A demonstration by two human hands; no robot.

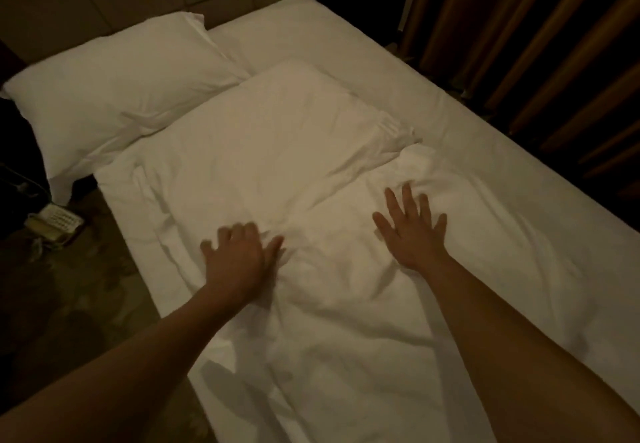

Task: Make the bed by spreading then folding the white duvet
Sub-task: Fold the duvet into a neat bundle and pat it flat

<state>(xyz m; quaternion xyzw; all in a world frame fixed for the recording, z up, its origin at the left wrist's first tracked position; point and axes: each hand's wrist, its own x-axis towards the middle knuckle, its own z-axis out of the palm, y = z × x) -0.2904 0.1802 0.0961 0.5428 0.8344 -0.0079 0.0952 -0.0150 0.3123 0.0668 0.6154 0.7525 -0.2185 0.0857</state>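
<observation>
The white duvet (346,304) lies wrinkled over the near half of the bed (381,71), reaching up to a second pillow (277,130) that lies partly over it in the middle. My left hand (239,252) rests palm down on the duvet near the bed's left edge, fingers spread and slightly blurred. My right hand (412,231) lies flat on the duvet with straight, spread fingers, just below a bunched fold. Neither hand grips the cloth.
A white pillow (114,89) sits at the head on the left, overhanging the bed's edge. Brown curtains (554,44) hang along the right side. On the dark patterned floor at the left lies a telephone (55,224) with cables.
</observation>
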